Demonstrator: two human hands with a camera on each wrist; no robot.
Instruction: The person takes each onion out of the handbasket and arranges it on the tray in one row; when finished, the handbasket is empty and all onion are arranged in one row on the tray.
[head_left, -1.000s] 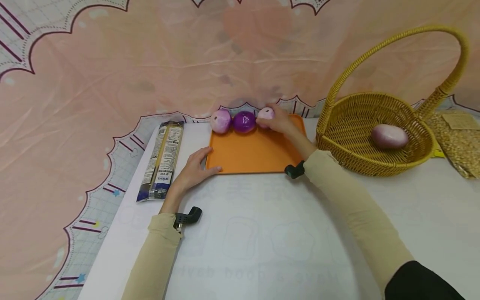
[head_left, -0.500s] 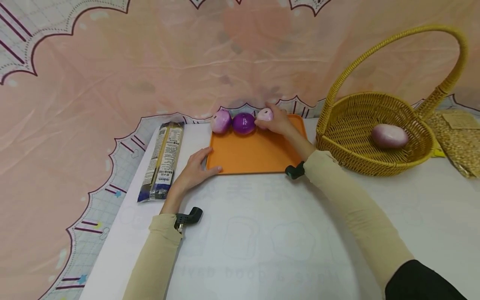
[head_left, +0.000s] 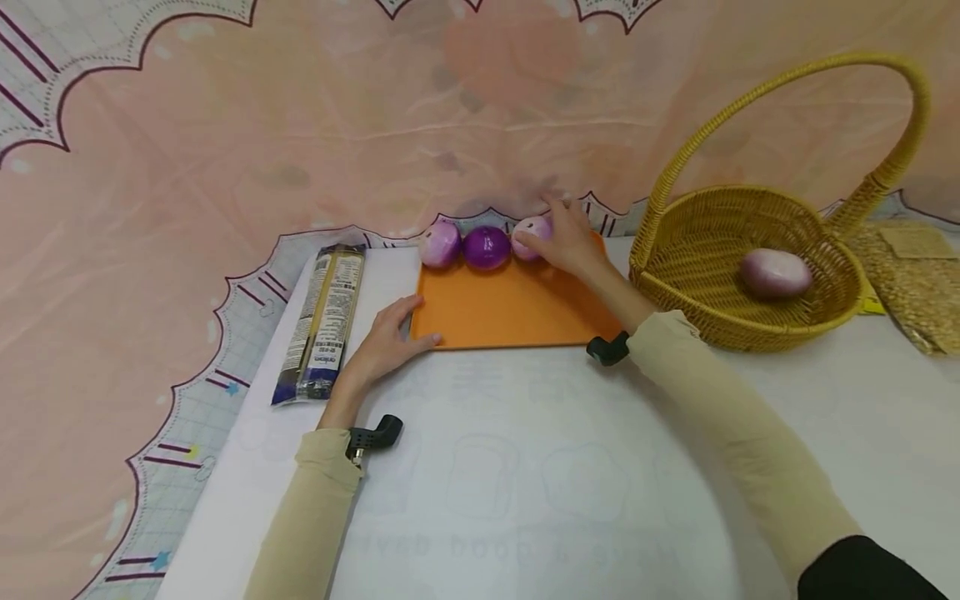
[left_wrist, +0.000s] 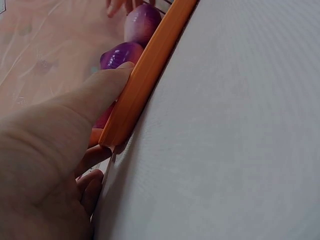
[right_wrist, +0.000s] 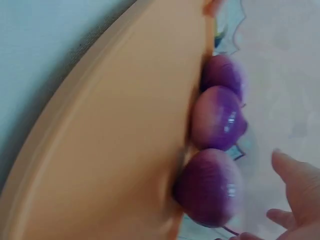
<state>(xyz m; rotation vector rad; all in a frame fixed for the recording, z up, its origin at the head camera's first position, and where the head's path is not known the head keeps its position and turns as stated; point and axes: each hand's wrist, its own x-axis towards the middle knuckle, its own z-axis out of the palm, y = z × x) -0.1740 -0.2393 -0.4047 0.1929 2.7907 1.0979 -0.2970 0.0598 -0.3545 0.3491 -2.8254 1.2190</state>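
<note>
Three red onions stand in a row along the far edge of an orange tray: a pale one on the left, a dark shiny one in the middle and a pale one on the right. My left hand holds the tray's near left corner, its thumb on the front rim and its fingers along the left side. My right hand is beside the right onion, fingers spread. In the right wrist view a gap shows between that hand and the nearest onion.
To the right, a yellow wicker basket with a tall handle has another red onion in it. Behind its right side lies a clear bag of grains. A long printed packet rests left of the tray. A patterned cloth hangs behind.
My right hand has let go of the right onion and drawn off to the right, its fingers spreading. My left hand and the other onions stay where they were.
</note>
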